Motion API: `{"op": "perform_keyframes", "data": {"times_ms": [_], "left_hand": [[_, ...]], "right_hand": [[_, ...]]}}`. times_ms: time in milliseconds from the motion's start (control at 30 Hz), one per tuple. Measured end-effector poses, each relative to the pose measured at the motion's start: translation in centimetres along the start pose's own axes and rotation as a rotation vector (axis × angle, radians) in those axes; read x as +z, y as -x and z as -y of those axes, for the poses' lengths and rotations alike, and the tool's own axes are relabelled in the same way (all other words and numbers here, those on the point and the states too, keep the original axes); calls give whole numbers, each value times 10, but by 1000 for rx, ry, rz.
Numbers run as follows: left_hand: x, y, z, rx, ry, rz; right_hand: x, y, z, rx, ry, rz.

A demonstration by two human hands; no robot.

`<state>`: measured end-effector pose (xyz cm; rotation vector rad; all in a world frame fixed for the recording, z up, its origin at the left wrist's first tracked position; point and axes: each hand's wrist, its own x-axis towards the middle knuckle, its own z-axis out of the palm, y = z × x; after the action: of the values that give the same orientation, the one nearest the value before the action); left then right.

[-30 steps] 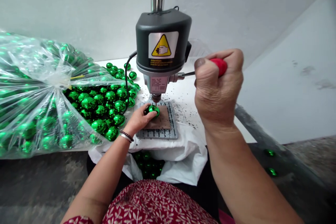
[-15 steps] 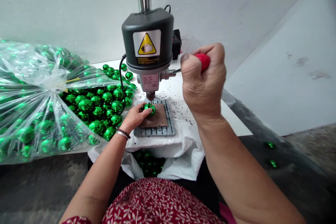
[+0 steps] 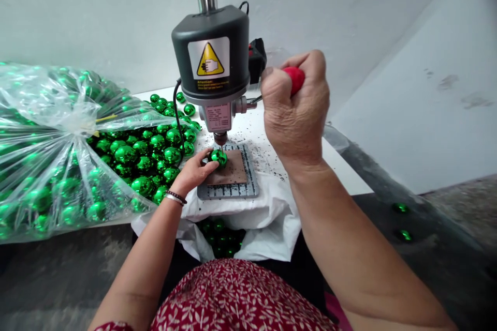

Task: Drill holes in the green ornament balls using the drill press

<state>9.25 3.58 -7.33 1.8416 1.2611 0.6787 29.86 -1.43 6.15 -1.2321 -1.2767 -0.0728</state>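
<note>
A shiny green ball [image 3: 219, 158] sits on a brown board [image 3: 233, 170] under the bit of a dark grey drill press [image 3: 212, 57]. My left hand [image 3: 193, 170] holds the ball from the left between thumb and fingers. The thin bit [image 3: 222, 148] comes down to the top of the ball; whether it is in the ball I cannot tell. My right hand [image 3: 295, 108] is wrapped round the red knob [image 3: 295, 80] of the press lever, to the right of the drill head.
A clear plastic bag [image 3: 77, 129] full of green balls lies open at the left. Dark shavings dot the white table [image 3: 341, 170]. More balls lie in a white sack [image 3: 272, 222] at my lap. Two balls [image 3: 402, 208] are on the floor at right.
The view has shifted slightly. The green ball now shows more of its top, and the bit appears higher relative to it. Both hands keep their holds.
</note>
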Motion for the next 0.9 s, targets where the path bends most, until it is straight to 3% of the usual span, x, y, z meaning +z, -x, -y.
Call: {"op": "perform_keyframes", "data": {"times_ms": [300, 433, 533, 600, 733, 900], "left_hand": [[4, 4, -13, 17, -269, 11], [2, 16, -15, 15, -352, -25], [9, 34, -13, 2, -364, -84], [18, 47, -10, 56, -333, -118], [41, 70, -10, 118, -213, -136], [60, 86, -13, 176, -17, 5]], "right_hand": [[-2, -3, 9, 46, -51, 11], [-14, 5, -11, 86, -163, 169], [-17, 40, -49, 218, 66, 455], [-14, 77, -73, 177, 242, 690], [-10, 140, -97, 197, 261, 666], [-19, 155, -81, 240, 200, 681]]}}
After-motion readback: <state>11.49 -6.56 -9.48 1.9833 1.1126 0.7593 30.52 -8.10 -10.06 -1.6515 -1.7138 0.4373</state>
